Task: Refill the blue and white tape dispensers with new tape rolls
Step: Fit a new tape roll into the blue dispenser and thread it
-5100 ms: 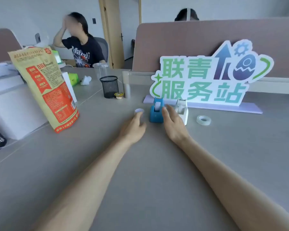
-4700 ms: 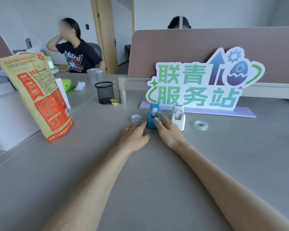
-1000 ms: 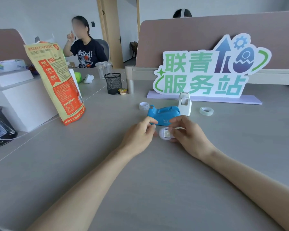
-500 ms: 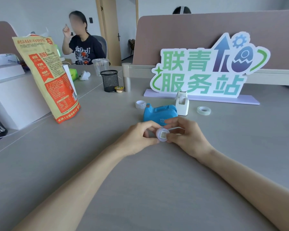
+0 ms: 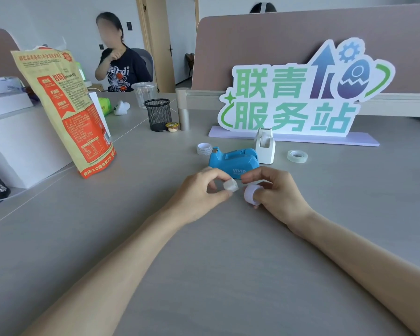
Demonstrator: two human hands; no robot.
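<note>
The blue tape dispenser [image 5: 233,160] lies on the grey desk just beyond my hands, its slot without a roll. The white dispenser [image 5: 265,146] stands upright behind it. My left hand [image 5: 200,192] pinches a small white hub piece [image 5: 230,185] between thumb and fingertips. My right hand [image 5: 274,192] holds a white empty tape core [image 5: 252,194], a little apart from the hub. A white roll [image 5: 204,149] sits left of the blue dispenser. A clear tape roll [image 5: 297,156] lies to the right of the white one.
A tall orange-and-red bag [image 5: 66,110] stands at the left. A black mesh cup [image 5: 158,114] and a small tin [image 5: 172,127] sit further back. A large sign [image 5: 298,93] stands behind the dispensers. A person [image 5: 118,59] sits at the far desk.
The hub and the core, held together between both hands half a second ago, are now apart, the hub in my left hand and the core in my right.
</note>
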